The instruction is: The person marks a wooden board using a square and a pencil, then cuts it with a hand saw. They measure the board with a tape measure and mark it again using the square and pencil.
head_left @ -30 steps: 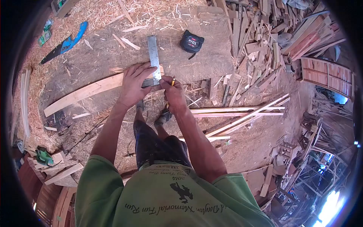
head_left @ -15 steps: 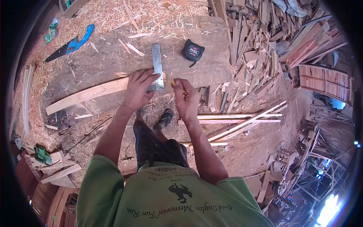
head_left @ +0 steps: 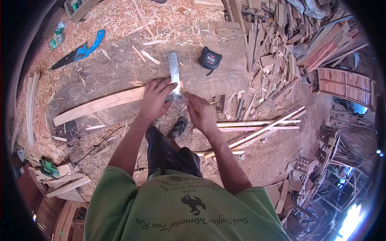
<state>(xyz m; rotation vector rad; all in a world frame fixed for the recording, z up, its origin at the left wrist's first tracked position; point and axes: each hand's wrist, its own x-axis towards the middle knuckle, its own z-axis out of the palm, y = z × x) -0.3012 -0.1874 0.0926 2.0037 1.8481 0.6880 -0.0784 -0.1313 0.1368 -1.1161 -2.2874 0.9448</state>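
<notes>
Across the worn workbench lies a long pale wooden strip (head_left: 100,103). My left hand (head_left: 156,98) presses over its right part, closed on a metal try square (head_left: 174,68). The square's blade crosses the strip and points away from me; its dark stock shows partly under my fingers. A yellow pencil (head_left: 195,107) is pinched in my right hand (head_left: 203,114), its upper end near the blade's right edge, where fingers partly hide the contact. Beyond my right hand rests a black tape measure (head_left: 210,59).
A blue-handled handsaw (head_left: 82,50) lies at the bench's far left among wood shavings (head_left: 108,20). Scrap wood (head_left: 277,52) is heaped at the right. Long battens (head_left: 257,127) lie crossed on the ground near my right forearm. A green power tool (head_left: 49,166) sits at lower left.
My right hand has turned and come closer to the square's blade with the pencil. My left hand stays on the square. The whole view has shifted slightly.
</notes>
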